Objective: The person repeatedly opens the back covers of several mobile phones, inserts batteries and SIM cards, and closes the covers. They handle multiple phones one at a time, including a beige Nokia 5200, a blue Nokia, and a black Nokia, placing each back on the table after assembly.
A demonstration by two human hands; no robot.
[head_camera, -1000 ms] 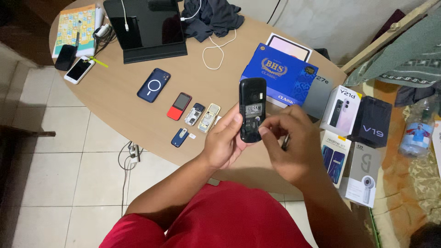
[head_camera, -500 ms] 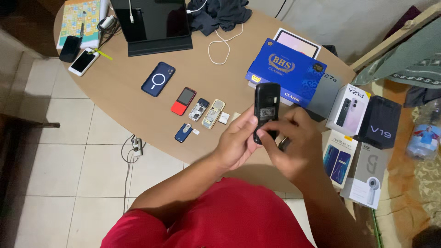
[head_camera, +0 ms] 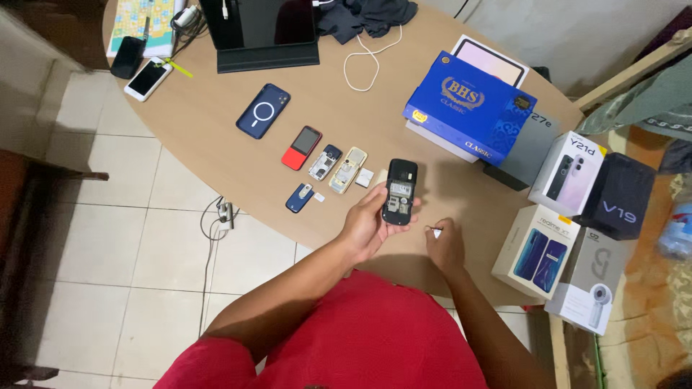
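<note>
A round wooden table (head_camera: 216,137) carries a blue box (head_camera: 468,108), a dark tablet (head_camera: 259,29) and a row of small phones (head_camera: 324,162). Above its near edge the left hand (head_camera: 367,227) grasps a black phone (head_camera: 400,191), held upright with its back cover off, showing a pale label and bare innards. The right hand (head_camera: 445,245) rests on the table just beside it, fingertips pinched on a tiny white item (head_camera: 435,231), too small to identify.
</note>
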